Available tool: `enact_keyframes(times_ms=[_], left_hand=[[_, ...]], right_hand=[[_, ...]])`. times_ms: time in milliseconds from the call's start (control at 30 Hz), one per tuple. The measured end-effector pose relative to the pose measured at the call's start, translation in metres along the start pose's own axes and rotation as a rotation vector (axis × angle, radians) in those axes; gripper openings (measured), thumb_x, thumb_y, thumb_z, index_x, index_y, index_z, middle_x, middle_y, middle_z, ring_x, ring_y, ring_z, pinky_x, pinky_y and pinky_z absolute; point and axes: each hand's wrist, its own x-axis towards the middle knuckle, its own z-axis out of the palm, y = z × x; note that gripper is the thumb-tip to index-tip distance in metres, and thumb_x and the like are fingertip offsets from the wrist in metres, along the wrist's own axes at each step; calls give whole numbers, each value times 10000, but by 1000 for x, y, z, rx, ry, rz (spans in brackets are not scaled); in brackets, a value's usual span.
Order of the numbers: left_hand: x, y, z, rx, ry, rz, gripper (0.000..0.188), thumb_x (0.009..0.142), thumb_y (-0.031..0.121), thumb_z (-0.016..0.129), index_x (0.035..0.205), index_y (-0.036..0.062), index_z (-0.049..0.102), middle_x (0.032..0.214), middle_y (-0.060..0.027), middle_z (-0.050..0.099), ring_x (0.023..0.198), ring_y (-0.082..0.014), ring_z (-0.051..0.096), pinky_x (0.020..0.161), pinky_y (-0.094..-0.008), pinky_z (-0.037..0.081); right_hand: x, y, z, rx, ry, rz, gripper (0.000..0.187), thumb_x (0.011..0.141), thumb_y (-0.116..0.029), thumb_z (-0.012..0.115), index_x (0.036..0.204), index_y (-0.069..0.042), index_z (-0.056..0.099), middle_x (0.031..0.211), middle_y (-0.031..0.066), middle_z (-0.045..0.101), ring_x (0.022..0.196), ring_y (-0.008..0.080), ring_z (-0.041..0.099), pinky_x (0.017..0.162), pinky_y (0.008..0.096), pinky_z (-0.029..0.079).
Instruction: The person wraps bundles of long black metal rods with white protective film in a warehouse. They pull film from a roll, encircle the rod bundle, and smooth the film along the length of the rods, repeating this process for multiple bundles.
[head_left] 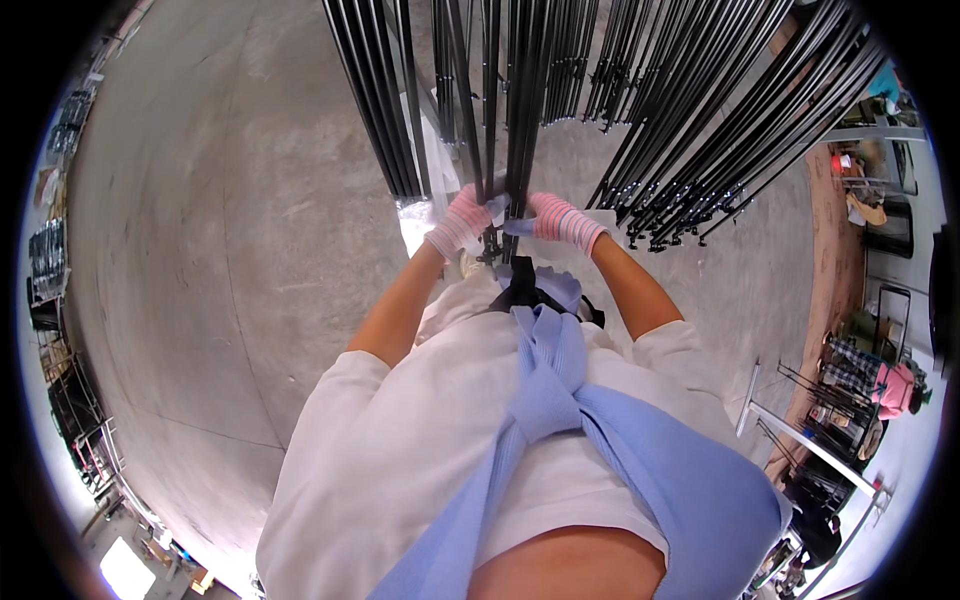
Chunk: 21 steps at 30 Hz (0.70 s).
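Observation:
My left hand (466, 218) and my right hand (556, 218) both wear pink-and-white striped gloves. They meet in front of my chest at the lower end of a bundle of long black rods (520, 110) that stands upright on the floor. Each hand is closed around the bundle's lower end (505, 225), left hand on its left side, right hand on its right. A small pale strip shows between the two hands; I cannot tell what it is. Clear plastic wrap (415, 215) lies just left of my left hand.
More bundles of black rods (690, 150) lean in rows ahead and to the right. Bare concrete floor (200, 220) stretches left. Black racks (45, 260) line the far left edge. A person in pink (893, 385) works at the right, near metal frames (800, 435).

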Motion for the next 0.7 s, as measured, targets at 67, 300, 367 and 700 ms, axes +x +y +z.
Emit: enact_keyframes(times_ms=[67, 300, 367, 700], left_hand=[[-4, -4, -2, 25, -40, 110, 293, 775, -22, 496, 1061, 44, 498, 830, 6, 559, 667, 4, 474, 503, -108, 369], [-6, -35, -8, 371, 275, 367, 331, 724, 2, 441, 1045, 57, 502, 894, -76, 588, 821, -153, 545, 736, -257, 421], [-11, -45, -18, 411, 326, 241, 317, 725, 63, 483, 1041, 71, 505, 850, -92, 595, 777, -178, 562, 703, -262, 434], [19, -74, -65, 576, 358, 16, 356, 665, 263, 568, 965, 75, 534, 880, -119, 581, 835, -235, 549, 728, -304, 421]], right_hand=[[9, 1, 11, 79, 89, 48, 401, 680, -369, 569, 948, -71, 557, 850, 191, 571, 824, 323, 541, 700, 358, 439], [21, -11, 18, -19, 204, 242, 358, 662, -428, 557, 897, -161, 598, 829, 120, 593, 781, 289, 556, 694, 345, 447], [21, -2, 18, 69, 222, 247, 309, 675, -389, 556, 919, -206, 599, 819, 93, 601, 778, 269, 560, 696, 328, 443], [36, 40, 17, 216, 110, 83, 315, 693, -210, 555, 1008, -220, 574, 749, 22, 587, 675, 133, 530, 650, 259, 430]])
